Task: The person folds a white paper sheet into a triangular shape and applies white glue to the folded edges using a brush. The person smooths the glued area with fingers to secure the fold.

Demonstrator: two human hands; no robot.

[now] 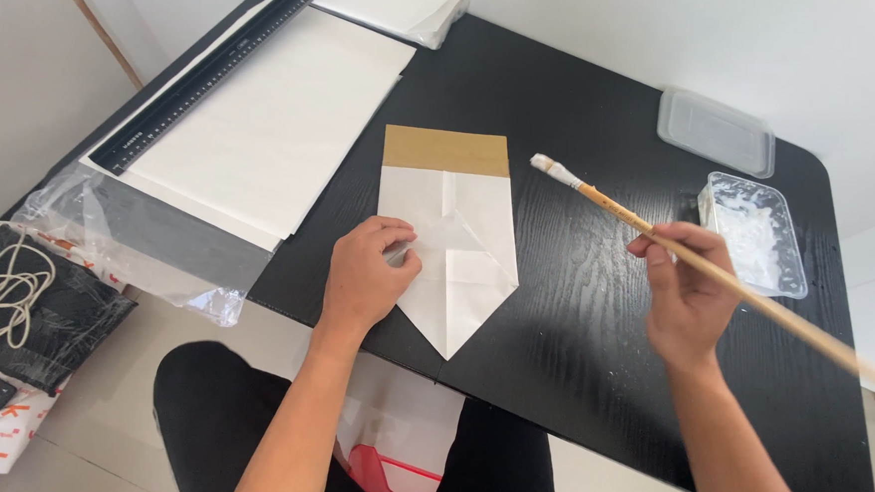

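The folded white paper bag [455, 250] lies mid-table with its brown band away from you and its pointed end nearing the near table edge. Your left hand [366, 276] presses flat on its left side, fingers curled, gripping nothing. Your right hand [687, 293] pinches a long wooden brush [656, 234], bristles hovering just right of the bag. Beyond — a clear tray [756, 231] of white paste and its lid [716, 130]. Bare black table [561, 309] lies between; white sheets [272, 125] sit at left.

Table [580, 298] black, wood-grain. Folded paper [455, 265] white, tan band at far edge. Brush [698, 262] tan handle, whitish tip. Right tub [756, 231] clear, white paste. Far-left ruler [204, 77] black.
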